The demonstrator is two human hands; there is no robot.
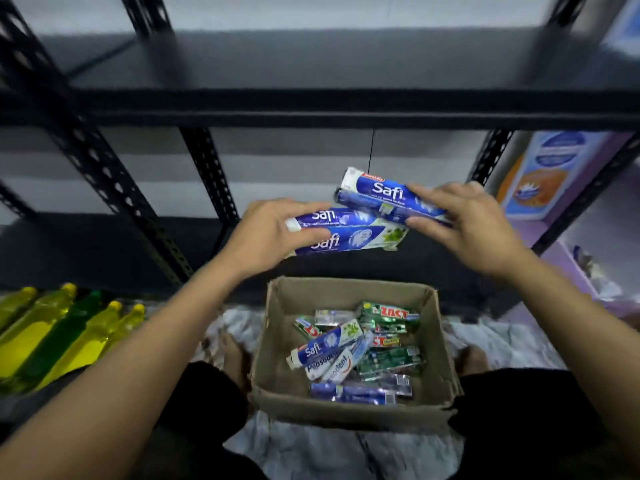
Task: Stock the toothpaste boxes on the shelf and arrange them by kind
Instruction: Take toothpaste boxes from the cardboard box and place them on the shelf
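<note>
Safi boxes (349, 237), long axes left-right

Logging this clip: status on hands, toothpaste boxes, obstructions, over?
Left hand grips two Safi boxes; right hand grips more Safi boxes. Both above carton, not yet shelved. Nothing seen blocking shelf.

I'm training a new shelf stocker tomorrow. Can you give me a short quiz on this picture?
1. True or false: the cardboard box is empty.
2. How many Safi boxes does the left hand hold? A none, B two, C five.
3. Fill in: the green boxes in the cardboard box read ____.
Key: 1 false; 2 B; 3 Zact.
</note>
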